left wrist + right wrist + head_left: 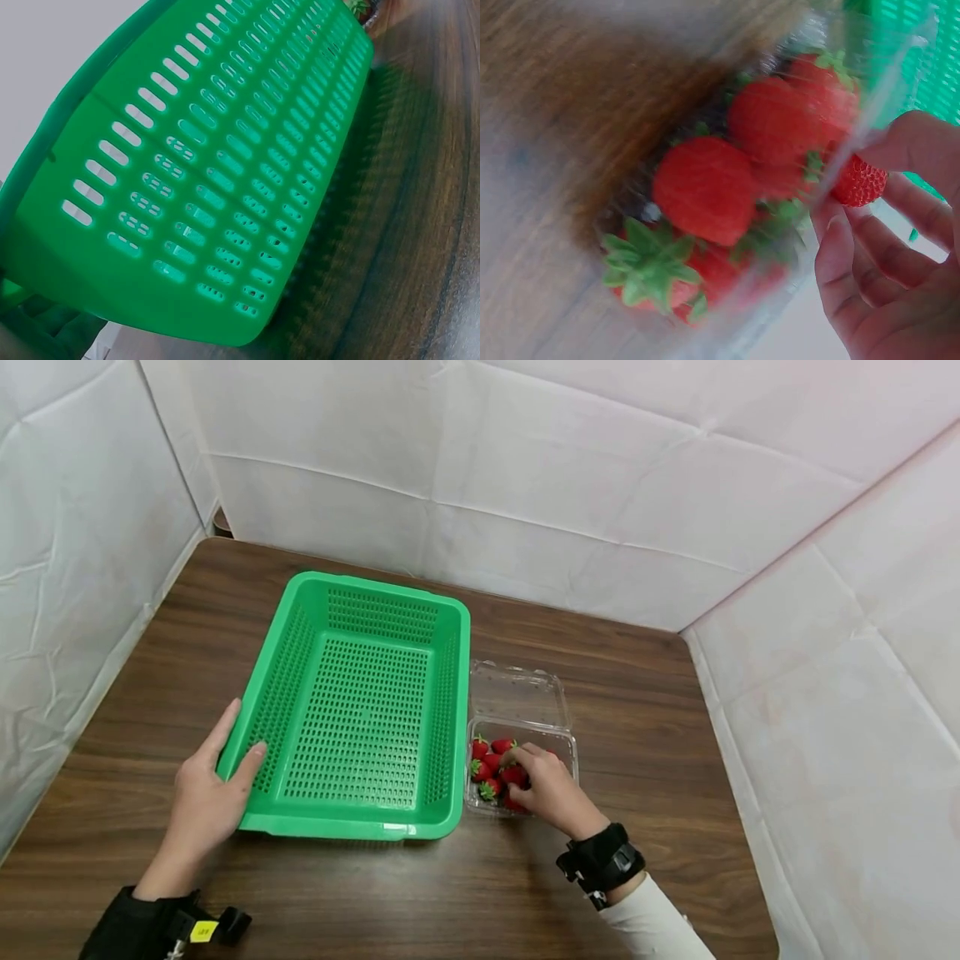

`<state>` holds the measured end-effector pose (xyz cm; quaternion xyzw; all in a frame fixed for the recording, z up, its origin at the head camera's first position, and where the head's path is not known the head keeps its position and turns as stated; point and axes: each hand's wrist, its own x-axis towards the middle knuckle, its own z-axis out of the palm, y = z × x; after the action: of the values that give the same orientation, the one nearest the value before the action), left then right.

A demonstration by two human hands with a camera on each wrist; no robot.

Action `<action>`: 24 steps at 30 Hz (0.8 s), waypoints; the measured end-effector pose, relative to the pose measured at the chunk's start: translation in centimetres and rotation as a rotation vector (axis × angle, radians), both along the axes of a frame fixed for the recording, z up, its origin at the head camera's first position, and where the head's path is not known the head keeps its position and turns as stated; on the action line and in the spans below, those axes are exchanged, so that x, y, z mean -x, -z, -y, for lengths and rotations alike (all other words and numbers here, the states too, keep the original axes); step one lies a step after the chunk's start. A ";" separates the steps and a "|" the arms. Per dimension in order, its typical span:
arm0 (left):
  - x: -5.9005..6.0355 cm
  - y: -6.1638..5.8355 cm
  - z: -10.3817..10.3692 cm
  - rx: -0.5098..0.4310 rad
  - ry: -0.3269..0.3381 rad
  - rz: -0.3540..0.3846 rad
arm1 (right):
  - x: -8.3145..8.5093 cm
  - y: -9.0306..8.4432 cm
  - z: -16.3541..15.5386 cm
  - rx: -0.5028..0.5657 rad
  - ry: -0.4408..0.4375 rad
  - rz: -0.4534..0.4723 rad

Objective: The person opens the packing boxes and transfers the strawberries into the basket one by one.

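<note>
A green perforated basket [360,710] stands empty on the brown table, and its slotted side wall [225,172] fills the left wrist view. My left hand [242,737] grips its near left corner, thumb inside the rim and fingers along the outside. Just right of the basket a clear clamshell box [519,693] lies open with several red strawberries [486,768] in it. My right hand [517,767] reaches into the box. Its fingertips [832,225] pinch one strawberry [859,184] beside the box's clear wall.
White fabric walls close in the table [637,693] on the left, back and right. Bare wood shows in front of the basket and right of the box. Each wrist wears a black band.
</note>
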<state>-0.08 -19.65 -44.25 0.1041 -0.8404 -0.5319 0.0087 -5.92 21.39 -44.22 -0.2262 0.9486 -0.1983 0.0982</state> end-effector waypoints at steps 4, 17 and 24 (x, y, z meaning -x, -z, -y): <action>-0.3 -0.1 0.0 0.005 -0.013 0.032 | 0.7 -1.8 0.2 0.042 -0.007 -0.028; -0.2 -0.1 -0.1 0.036 -0.020 0.040 | 3.3 -8.7 4.3 0.176 -0.146 -0.105; 0.0 -0.1 -0.2 0.046 -0.026 0.031 | 5.3 -10.5 9.2 0.140 -0.295 -0.080</action>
<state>-0.06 -19.41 -44.16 0.1232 -0.8509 -0.5106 0.0052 -11.17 12.16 -33.74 -0.3771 0.8920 -0.2384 0.0726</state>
